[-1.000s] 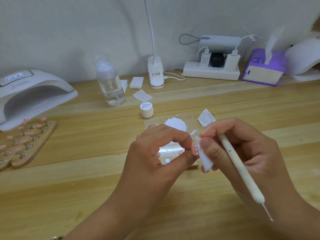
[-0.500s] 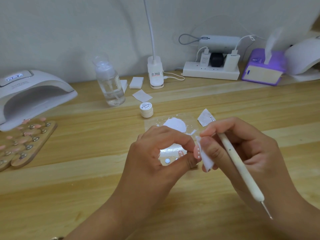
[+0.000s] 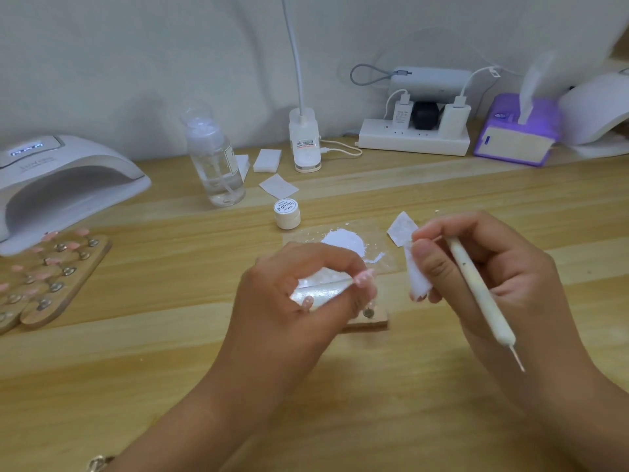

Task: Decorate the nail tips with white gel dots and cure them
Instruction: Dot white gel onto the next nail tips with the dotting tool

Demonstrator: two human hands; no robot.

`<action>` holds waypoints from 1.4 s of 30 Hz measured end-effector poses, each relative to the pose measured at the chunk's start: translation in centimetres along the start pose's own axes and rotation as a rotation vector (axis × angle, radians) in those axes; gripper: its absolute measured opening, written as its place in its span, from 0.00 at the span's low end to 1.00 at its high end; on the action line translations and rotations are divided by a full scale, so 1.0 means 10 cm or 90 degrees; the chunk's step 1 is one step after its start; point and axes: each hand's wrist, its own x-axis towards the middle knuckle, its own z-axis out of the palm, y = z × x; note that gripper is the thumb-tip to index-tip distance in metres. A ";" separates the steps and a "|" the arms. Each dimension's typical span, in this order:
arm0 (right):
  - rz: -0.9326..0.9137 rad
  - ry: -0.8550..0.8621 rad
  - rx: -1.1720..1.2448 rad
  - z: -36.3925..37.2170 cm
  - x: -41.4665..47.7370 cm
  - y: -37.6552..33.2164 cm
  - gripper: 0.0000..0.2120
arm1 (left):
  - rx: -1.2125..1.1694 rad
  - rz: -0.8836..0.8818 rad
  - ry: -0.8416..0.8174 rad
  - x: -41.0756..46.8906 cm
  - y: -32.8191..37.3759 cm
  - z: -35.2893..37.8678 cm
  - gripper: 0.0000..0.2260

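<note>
The nail tip [image 3: 365,276] is pink and sits pinched between the thumb and forefinger of the left hand [image 3: 292,301], low over the bench [image 3: 136,369] and just above a small wooden stand [image 3: 369,322]. That grip is closed on the tip, and we cannot tell whether the tip is fixed to the stand. Its long axis seems to run roughly across the view, with the free end toward the right hand [image 3: 493,277], though blur keeps us from being sure. We make out pale specks along it, so we judge the dotting of this tip to be under way or nearly done, with curing not yet done. The right hand's grip is closed on a dotting pen [image 3: 476,294] and a folded white wipe [image 3: 417,279]. The pen slants from the fingertips down toward the wrist, its thin metal point aimed away from the tip, which looks to us like a pause for cleaning rather than dotting. Behind the hands lies a clear sheet with a blob of white gel [image 3: 343,240], and beyond it a small jar [image 3: 287,214]. At far left, wooden racks [image 3: 64,287] carry more pink tips beside a curing lamp [image 3: 61,178] whose display is lit. We cannot see whether those tips have dots yet.
</note>
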 end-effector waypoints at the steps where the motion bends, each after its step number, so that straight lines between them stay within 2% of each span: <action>1: 0.009 0.011 -0.026 -0.03 0.03 0.01 0.02 | -0.015 -0.017 0.014 0.02 -0.02 -0.04 0.04; 5: 0.056 -0.027 -0.216 -0.19 0.17 0.19 0.03 | -0.039 -0.087 0.028 0.13 -0.08 -0.20 0.03; 7: 0.083 -0.047 -0.287 -0.26 0.23 0.32 0.05 | -0.056 -0.116 -0.024 0.15 -0.13 -0.24 0.02; 11: 0.110 -0.075 -0.306 -0.32 0.27 0.48 0.06 | -0.047 -0.168 -0.122 0.14 -0.22 -0.24 0.03; 18: 0.096 -0.116 -0.372 -0.28 0.23 0.51 0.08 | 0.158 -0.102 -0.176 0.14 -0.27 -0.22 0.06; 29: 0.039 -0.087 -0.393 -0.27 0.23 0.48 0.09 | 0.314 -0.044 -0.185 0.13 -0.32 -0.20 0.05; 32: 0.047 -0.047 -0.361 -0.32 0.29 0.48 0.09 | 0.378 -0.008 -0.178 0.13 -0.37 -0.22 0.08; 36: 0.111 0.010 -0.301 -0.39 0.52 0.51 0.07 | 0.464 0.030 -0.247 0.18 -0.39 -0.33 0.17; 39: 0.159 -0.011 -0.344 -0.37 0.72 0.57 0.06 | 0.492 0.027 -0.289 0.25 -0.37 -0.47 0.25; 42: 0.166 -0.013 -0.370 -0.35 0.81 0.62 0.04 | 0.485 0.011 -0.328 0.27 -0.37 -0.64 0.26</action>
